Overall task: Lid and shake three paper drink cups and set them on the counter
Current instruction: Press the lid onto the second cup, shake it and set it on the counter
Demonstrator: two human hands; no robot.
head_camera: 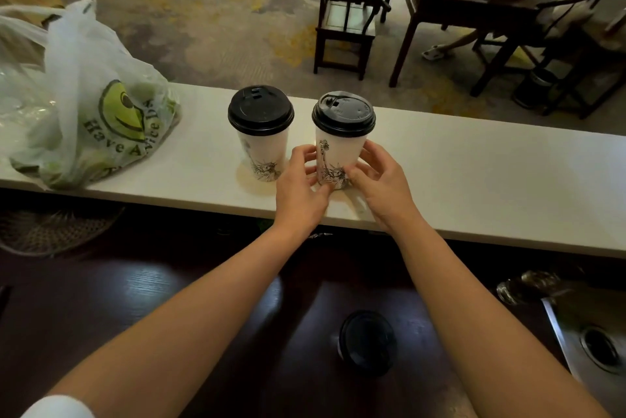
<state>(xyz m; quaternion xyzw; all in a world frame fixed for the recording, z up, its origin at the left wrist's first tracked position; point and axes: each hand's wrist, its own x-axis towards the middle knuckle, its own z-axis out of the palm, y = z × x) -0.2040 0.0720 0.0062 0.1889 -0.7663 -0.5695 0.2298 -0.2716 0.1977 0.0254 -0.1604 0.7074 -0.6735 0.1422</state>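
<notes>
Two white paper cups with black lids stand upright on the pale counter (pixel 474 160). The left cup (pixel 262 143) stands free. The right cup (pixel 340 146) sits between my hands near its base: my left hand (pixel 299 187) holds its left side with curled fingers, and my right hand (pixel 379 180) curls round its right side. A third cup with a black lid (pixel 367 341) stands lower down on the dark wooden worktop, seen from above between my forearms.
A white plastic bag (pixel 91 113) with green contents lies on the counter's left end. A metal sink drain (pixel 599 348) is at the lower right. Beyond the counter stand dark wooden chairs (pixel 345 11) and a table where a person sits.
</notes>
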